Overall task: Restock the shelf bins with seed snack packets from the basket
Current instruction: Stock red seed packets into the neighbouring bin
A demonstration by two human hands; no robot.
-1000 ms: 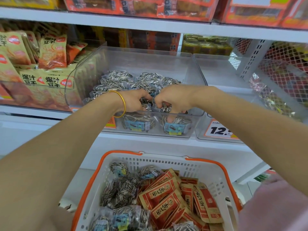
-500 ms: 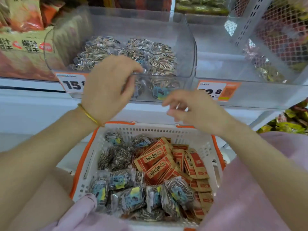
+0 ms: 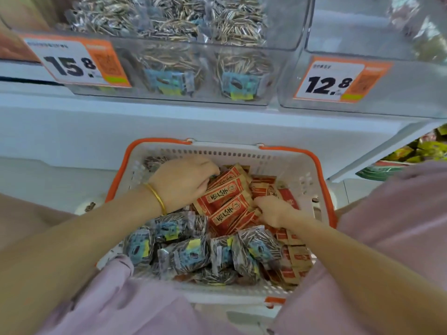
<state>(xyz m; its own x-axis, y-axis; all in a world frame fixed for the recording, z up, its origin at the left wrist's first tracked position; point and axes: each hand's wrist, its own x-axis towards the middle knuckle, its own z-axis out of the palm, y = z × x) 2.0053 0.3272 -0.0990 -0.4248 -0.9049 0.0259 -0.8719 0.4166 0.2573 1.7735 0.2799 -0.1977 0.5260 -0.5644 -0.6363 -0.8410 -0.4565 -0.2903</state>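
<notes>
1. Left grip (image 3: 183, 184) lies in the basket (image 3: 242, 154), fingers hidden among packets at its far left.
2. Right grip (image 3: 274, 211) pinches red packets (image 3: 225, 198) mid-basket.
3. Seed packets (image 3: 191, 257) lie nearer; more fill the bin (image 3: 287, 32) above.

A white shelf (image 3: 183, 119) bears the left bin (image 3: 287, 76), full of seed packets (image 3: 169, 18), beside the right bin (image 3: 411, 90).

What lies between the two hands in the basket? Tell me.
Head view: red-and-tan paper packets lie between the left hand and right hand.
</notes>
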